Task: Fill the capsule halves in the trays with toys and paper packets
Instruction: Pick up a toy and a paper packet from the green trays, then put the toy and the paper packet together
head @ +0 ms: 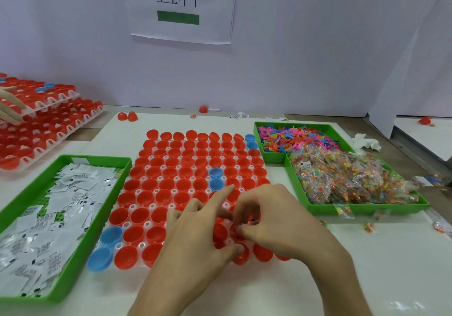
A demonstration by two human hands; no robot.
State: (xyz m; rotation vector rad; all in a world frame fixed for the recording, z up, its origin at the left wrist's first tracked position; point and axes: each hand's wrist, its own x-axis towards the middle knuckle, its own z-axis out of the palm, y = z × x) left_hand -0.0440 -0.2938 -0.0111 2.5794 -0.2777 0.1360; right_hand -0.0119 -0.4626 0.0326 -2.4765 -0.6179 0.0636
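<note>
Left hand (195, 237) low over the white tray's (127, 224) near edge, index straight, thumb on a red capsule half (241, 258). Right hand (281, 220) curled, fingertips bunched beside it; can't tell what either grips. Tray mid-table: glossy red cups, mouths up, few blue halves (111, 236).

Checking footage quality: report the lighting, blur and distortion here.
Head view: soft, even light with only faint shadows; wide-angle bending toward the edges; packets smeared and glary at lower left; capsules mid-frame fairly sharp.
</note>
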